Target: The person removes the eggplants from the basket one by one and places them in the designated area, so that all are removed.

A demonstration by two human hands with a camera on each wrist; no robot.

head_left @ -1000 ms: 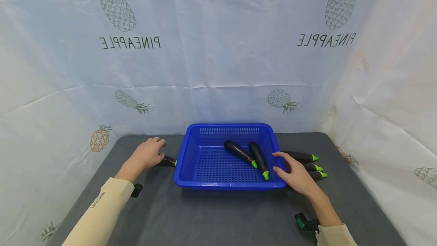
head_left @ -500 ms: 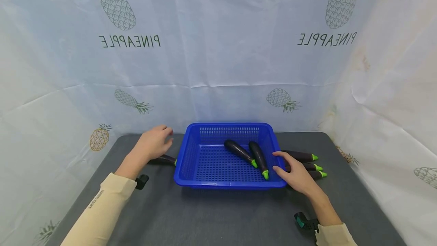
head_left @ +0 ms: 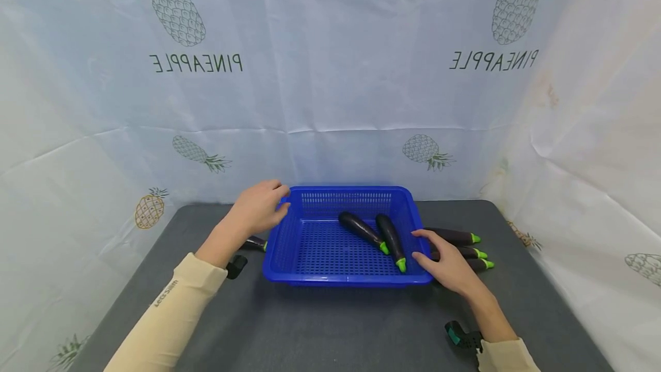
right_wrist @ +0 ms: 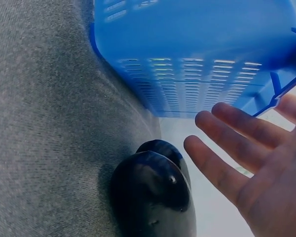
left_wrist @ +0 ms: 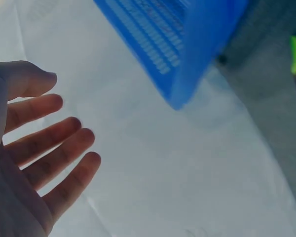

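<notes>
My left hand point(head_left: 260, 205) hovers at the back left corner of the blue basket point(head_left: 348, 279), fingers apart with nothing in them. In the left wrist view the left hand point(left_wrist: 49, 143) shows loosely spread fingers beside the basket's corner point(left_wrist: 177, 94). On the right, my right hand point(head_left: 448, 263) rests at the basket's right rim, index finger and thumb tips over it. The right wrist view shows its other fingers point(right_wrist: 237, 138) extended outside the basket wall point(right_wrist: 182, 84). Two eggplants, one point(head_left: 361, 229) left of the other point(head_left: 391, 240), lie inside the basket.
An eggplant point(head_left: 254, 243) lies left of the basket, partly behind my left forearm. To the right lie several eggplants point(head_left: 453, 237), partly covered by my right hand. A dark grey table point(head_left: 330, 332) carries everything; a pineapple-print cloth point(head_left: 330, 90) hangs behind and at both sides.
My left hand has lifted away from the left eggplant and moved right and back to the basket's corner. My right hand, the basket and the eggplants have stayed in place.
</notes>
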